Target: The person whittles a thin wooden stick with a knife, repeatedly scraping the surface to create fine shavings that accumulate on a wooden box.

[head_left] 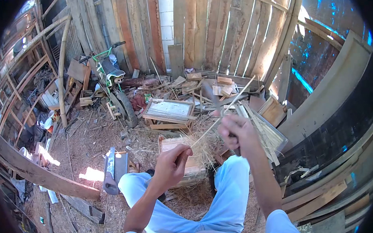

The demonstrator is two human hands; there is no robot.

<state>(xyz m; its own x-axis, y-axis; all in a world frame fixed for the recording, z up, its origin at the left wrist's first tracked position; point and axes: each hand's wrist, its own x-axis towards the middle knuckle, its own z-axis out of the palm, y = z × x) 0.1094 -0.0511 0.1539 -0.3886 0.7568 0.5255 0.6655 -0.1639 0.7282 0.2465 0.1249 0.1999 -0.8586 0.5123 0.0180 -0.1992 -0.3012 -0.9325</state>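
Note:
A thin, pale bamboo strip (241, 93) slants up and to the right in front of me. Its lower end is pinched between the thumb and fingers of my left hand (172, 163), above my left knee. My right hand (240, 132) is closed around the handle of a knife (211, 96), whose blade is smeared by motion and points up and away. Blade and strip cross close to my right fingers. Below the hands, fine curled shavings (205, 151) lie heaped on a low wooden piece (185, 159) between my legs.
Left of my leg, a handsaw (110, 183) leans by a dark board. A framed panel (169, 109) lies ahead among wood scraps (225, 88). Behind stands a small green motorbike (111, 76). A curved plank (40, 168) crosses the left side; stacked boards (324, 200) lie right.

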